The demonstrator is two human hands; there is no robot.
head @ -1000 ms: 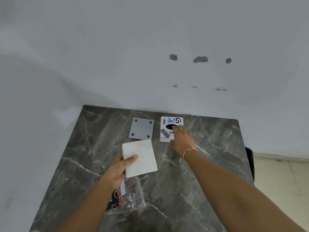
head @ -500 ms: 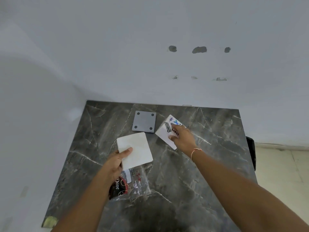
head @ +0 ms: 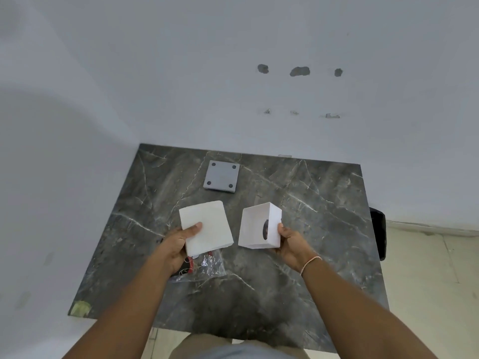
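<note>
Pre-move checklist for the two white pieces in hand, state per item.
1. Left hand grips white block, thumb on top: ok.
2. Right hand holds open white box by its side: ok.
3. Block and box apart, not touching: ok.
4. Box interior empty: cannot tell, a dark mark shows at one wall.
5. Grey plate lies on the table beyond both hands: ok.
6. Plastic bag lies directly under the block, cluttering any set-down there: not ok.
</note>
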